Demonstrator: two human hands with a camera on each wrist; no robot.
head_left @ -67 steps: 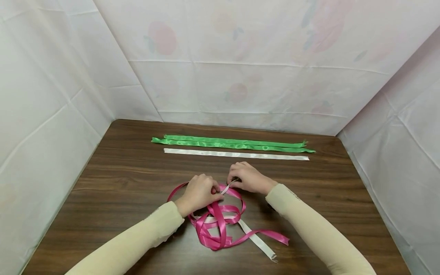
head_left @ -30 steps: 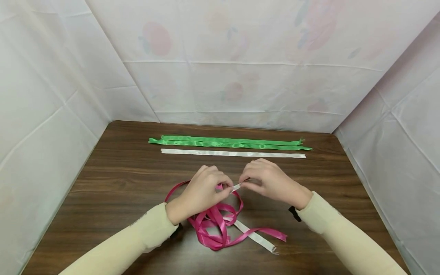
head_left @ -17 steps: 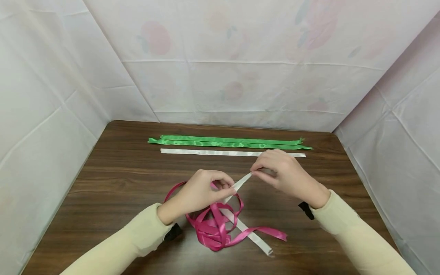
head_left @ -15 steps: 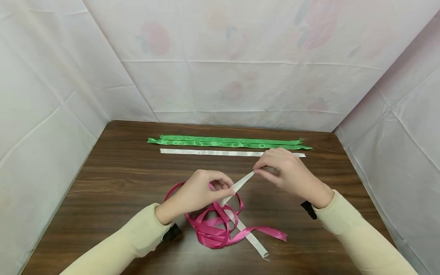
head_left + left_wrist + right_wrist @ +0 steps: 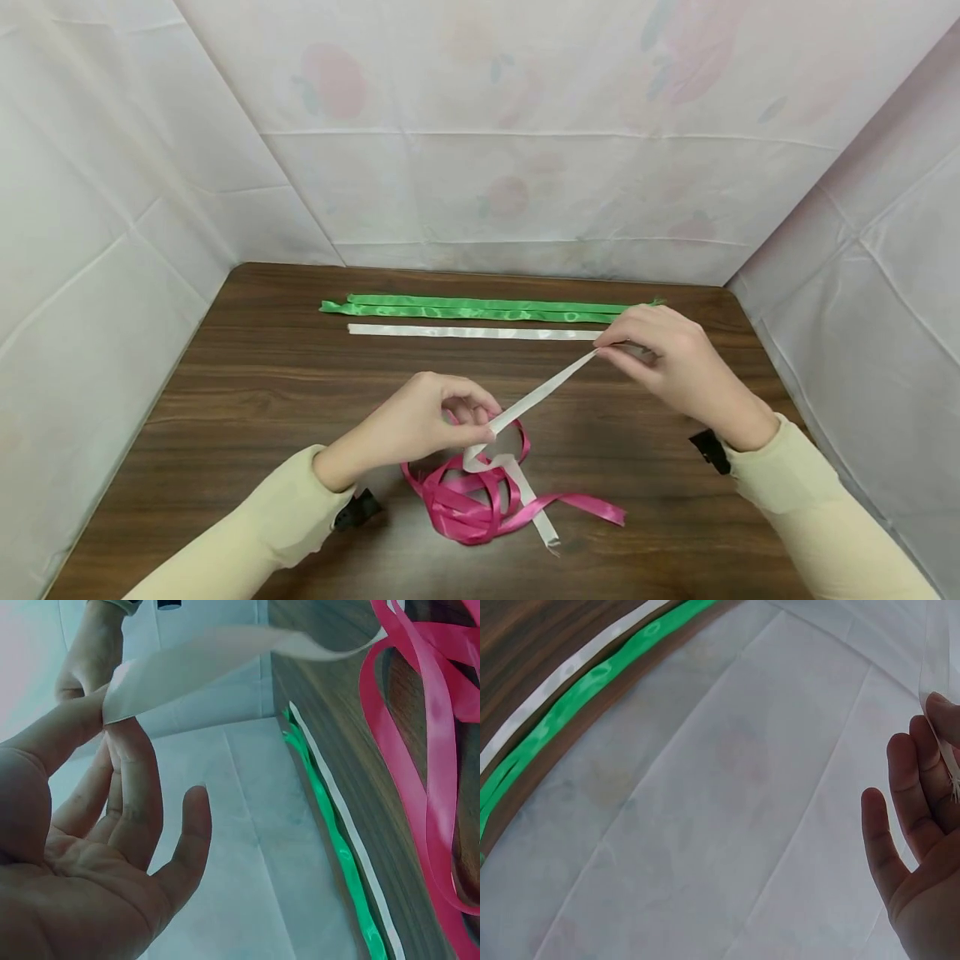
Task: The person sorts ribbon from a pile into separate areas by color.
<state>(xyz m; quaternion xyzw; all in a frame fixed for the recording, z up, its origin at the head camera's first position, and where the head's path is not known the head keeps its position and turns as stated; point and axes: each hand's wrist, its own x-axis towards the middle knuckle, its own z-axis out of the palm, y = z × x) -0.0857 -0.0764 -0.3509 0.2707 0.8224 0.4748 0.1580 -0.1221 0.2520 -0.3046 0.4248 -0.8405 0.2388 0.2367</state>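
A white ribbon [image 5: 546, 388] stretches between both hands above the table. My right hand [image 5: 671, 358] pinches it near one frayed end, which shows past the fingers in the right wrist view. My left hand [image 5: 427, 421] pinches the same ribbon farther along between thumb and finger. From there the ribbon drops in a curl and runs over the pile of pink ribbon [image 5: 465, 508], its other frayed end lying on the table. The pink ribbon is a loose tangle of loops below the left hand, with one tail reaching right.
Two green ribbons [image 5: 450, 307] lie straight side by side at the back of the brown wooden table [image 5: 247, 375]. A second white ribbon [image 5: 450, 332] lies parallel in front of them, its right end hidden by the right hand. White cloth walls [image 5: 480, 167] enclose the back and sides.
My right hand has moved right and away, drawing the white ribbon out longer. The left hand has shifted slightly left. The ribbon's loose end has slid up toward the pink pile.
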